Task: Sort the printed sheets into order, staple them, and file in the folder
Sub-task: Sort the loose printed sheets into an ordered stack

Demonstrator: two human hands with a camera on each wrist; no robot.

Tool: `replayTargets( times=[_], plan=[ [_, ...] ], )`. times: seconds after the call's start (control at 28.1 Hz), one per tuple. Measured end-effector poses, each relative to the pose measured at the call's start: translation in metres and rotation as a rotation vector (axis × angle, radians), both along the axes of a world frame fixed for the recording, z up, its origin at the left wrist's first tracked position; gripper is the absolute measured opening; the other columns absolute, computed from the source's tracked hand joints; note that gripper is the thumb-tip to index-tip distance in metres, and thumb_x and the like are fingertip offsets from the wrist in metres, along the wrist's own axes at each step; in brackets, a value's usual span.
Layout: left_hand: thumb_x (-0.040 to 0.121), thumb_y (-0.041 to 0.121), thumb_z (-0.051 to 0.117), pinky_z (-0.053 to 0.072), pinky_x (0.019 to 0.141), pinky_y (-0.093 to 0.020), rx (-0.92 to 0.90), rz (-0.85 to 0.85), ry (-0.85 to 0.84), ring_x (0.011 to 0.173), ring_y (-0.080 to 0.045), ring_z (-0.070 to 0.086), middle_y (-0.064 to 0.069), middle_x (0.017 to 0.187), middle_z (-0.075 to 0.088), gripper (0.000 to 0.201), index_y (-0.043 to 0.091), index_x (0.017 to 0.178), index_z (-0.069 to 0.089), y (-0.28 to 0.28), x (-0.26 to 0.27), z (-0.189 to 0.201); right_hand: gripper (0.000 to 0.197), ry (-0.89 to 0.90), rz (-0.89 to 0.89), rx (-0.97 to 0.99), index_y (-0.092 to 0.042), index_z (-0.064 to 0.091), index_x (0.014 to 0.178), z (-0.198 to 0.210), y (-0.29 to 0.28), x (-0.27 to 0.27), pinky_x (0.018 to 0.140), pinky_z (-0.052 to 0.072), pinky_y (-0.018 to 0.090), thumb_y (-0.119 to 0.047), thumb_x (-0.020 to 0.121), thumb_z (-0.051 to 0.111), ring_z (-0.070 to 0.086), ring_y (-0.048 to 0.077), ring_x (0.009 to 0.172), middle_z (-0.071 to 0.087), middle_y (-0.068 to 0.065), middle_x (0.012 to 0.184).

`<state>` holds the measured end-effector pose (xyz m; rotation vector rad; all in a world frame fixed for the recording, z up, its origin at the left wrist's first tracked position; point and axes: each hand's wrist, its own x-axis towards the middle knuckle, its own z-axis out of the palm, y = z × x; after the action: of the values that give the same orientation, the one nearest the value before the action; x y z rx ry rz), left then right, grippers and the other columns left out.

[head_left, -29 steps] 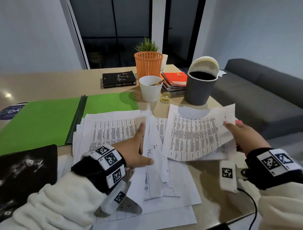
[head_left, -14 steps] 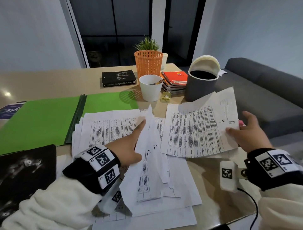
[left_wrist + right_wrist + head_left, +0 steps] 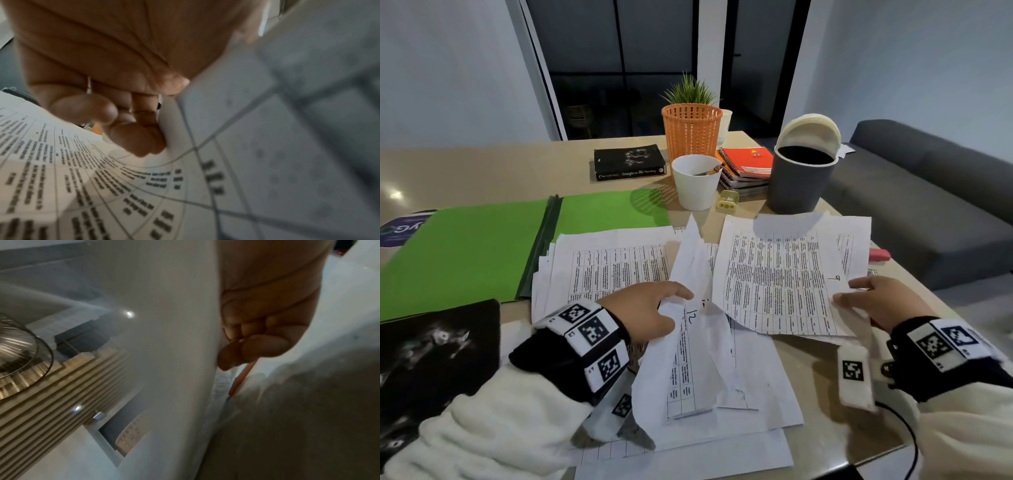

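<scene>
While hands grip them, sheet marked 12 [image 3: 693, 342] crumpled, sheet marked 7 [image 3: 787, 277] flat.

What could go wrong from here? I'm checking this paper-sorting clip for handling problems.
1. The left hand grips a bunch of sheets that is already bent and creased; a harder pull could crumple or tear them.
2. The right hand holds the sheet marked 7 by one edge only, so it may sag or slip.
3. Loose sheets overhang the near table edge and could slide off.
</scene>
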<state>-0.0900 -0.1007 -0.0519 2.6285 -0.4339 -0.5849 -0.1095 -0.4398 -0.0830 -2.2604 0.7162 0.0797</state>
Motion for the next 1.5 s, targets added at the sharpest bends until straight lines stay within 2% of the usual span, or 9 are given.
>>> replayTargets(
  times=[0.11,0.21,0.36,0.46,0.53,0.78,0.96,1.28,1.5],
  plan=[
    [0.085,0.012,0.049,0.03,0.045,-0.012,-0.03,0.006,0.001,0.045,0.0,0.042,0.019,0.082,0.056,0.049,0.04,0.125,0.048,0.002,0.0,-0.001,0.004,-0.038,0.003,0.107,-0.014,0.07,0.077,-0.005,0.0,-0.001,0.086,0.052,0.042,-0.015,0.076,0.075,0.068,0.026,0.08,0.073,0.004,0.086],
    [0.085,0.007,0.049,0.029,0.042,-0.008,-0.061,0.01,0.007,0.036,0.005,0.041,0.012,0.119,0.058,0.05,0.034,0.128,0.048,0.004,0.0,0.0,0.005,-0.11,-0.029,0.058,-0.01,0.066,0.08,-0.001,0.003,-0.002,0.063,0.044,0.03,-0.012,0.084,0.065,0.06,0.022,0.069,0.068,0.009,0.085],
    [0.084,0.007,0.05,0.037,0.046,-0.013,-0.09,0.056,0.02,0.041,-0.001,0.046,0.007,0.108,0.061,0.057,0.035,0.133,0.043,0.009,0.0,0.002,0.009,-0.344,-0.094,-0.141,-0.016,0.064,0.078,0.011,0.001,0.001,0.076,0.043,0.034,-0.023,0.082,0.062,0.059,0.032,0.088,0.066,0.016,0.099],
    [0.079,0.013,0.051,0.052,0.071,-0.036,-0.12,0.084,0.031,0.076,-0.028,0.064,-0.005,0.101,0.068,0.063,0.045,0.131,0.037,0.022,0.004,0.005,0.012,-0.427,-0.141,-0.123,-0.01,0.06,0.088,0.023,0.001,0.0,0.07,0.037,0.031,-0.021,0.089,0.054,0.054,0.028,0.082,0.062,0.014,0.094],
    [0.075,0.016,0.052,0.051,0.079,-0.04,-0.142,0.112,0.01,0.084,-0.03,0.064,-0.005,0.104,0.068,0.06,0.051,0.122,0.039,0.031,0.006,0.012,0.011,-0.458,-0.145,-0.115,-0.009,0.056,0.09,0.027,0.0,0.0,0.07,0.034,0.031,-0.018,0.092,0.05,0.053,0.027,0.081,0.06,0.012,0.089],
    [0.085,0.007,0.056,0.044,0.062,-0.028,-0.166,0.17,-0.062,0.064,-0.017,0.051,-0.003,0.083,0.052,0.058,0.039,0.131,0.04,0.044,0.007,0.028,0.019,-0.542,-0.236,0.088,-0.006,0.061,0.098,0.025,0.008,-0.001,0.073,0.043,0.032,-0.02,0.09,0.051,0.059,0.026,0.082,0.065,0.01,0.091],
    [0.084,0.023,0.063,0.046,0.097,-0.035,-0.097,0.129,0.022,0.103,-0.016,0.062,0.0,0.129,0.057,0.094,0.043,0.146,-0.004,0.034,0.004,0.006,0.012,-0.585,-0.249,0.159,-0.014,0.06,0.089,0.023,0.012,-0.001,0.077,0.049,0.037,-0.024,0.088,0.053,0.058,0.022,0.075,0.066,0.009,0.087],
    [0.08,0.021,0.063,0.043,0.102,-0.032,-0.144,0.166,0.09,0.125,-0.013,0.049,-0.002,0.148,0.038,0.097,0.043,0.146,-0.004,0.031,0.007,-0.006,0.018,-0.552,-0.193,0.112,-0.006,0.059,0.095,0.025,0.019,-0.008,0.058,0.038,0.025,-0.02,0.09,0.051,0.052,0.02,0.07,0.063,0.008,0.086],
    [0.082,0.023,0.068,0.05,0.071,-0.031,-0.189,0.129,0.102,0.074,-0.013,0.06,0.004,0.096,0.064,0.104,0.037,0.146,-0.013,0.023,0.005,-0.006,0.014,-0.535,-0.173,0.151,-0.01,0.058,0.093,0.021,0.026,-0.006,0.063,0.041,0.029,-0.022,0.09,0.051,0.055,0.019,0.069,0.065,0.006,0.086]
  ],
)
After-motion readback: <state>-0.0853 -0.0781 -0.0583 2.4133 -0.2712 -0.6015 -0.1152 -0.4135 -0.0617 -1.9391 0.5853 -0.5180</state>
